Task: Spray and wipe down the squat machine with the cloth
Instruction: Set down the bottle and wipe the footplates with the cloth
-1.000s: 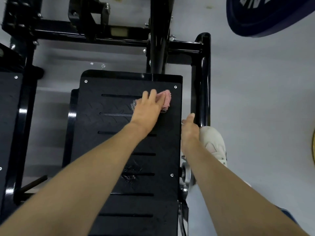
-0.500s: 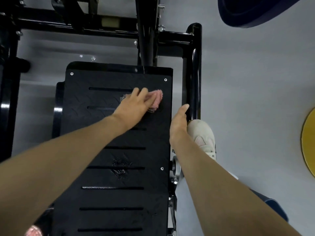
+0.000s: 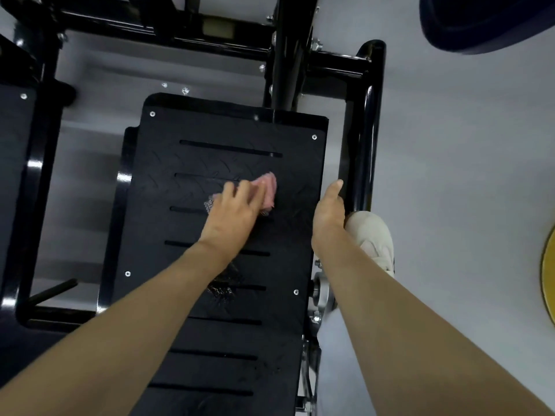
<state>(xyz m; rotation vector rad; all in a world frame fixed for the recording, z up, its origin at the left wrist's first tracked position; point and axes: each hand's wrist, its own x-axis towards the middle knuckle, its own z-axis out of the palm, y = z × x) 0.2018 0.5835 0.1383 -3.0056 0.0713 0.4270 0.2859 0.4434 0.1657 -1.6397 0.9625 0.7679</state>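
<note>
Two bare forearms nearest, stretched out over the black footplate (image 3: 240,337) of the squat machine (image 3: 365,130). Near end of that footplate dull and streaky, with a scuffed, speckled patch (image 3: 223,286) around a middle slot, by the look of it not yet reached. Beyond the patch, left hand (image 3: 237,217) laid on the footplate's far half, fingers nearly straight and spread over a small pink cloth (image 3: 267,187), pressing it flat rather than gripping. Cloth bunched, soft and fuzzy, peeking out past the fingertips; a greyish speckle at its near-left edge, perhaps mesh backing or spray droplets, too fine to tell. Right hand (image 3: 329,217) at the footplate's right edge, level with the cloth, seen edge-on with one digit pointing straight ahead; nothing visibly held, but impossible to tell whether the hidden fingers hook round the edge. No spray bottle anywhere in view. Judged partway through wiping this one plate: far half under the cloth now, near half, frame tubes and a second plate (image 3: 13,163) left of the footplate seemingly left to do. Just right of the footplate, a pale shoe (image 3: 372,235) on the grey floor (image 3: 465,190). Farther off, past the footplate's far right corner, part of a dark blue weight plate (image 3: 486,22); well to the footplate's right, the rim of a yellow disc (image 3: 549,280).
</note>
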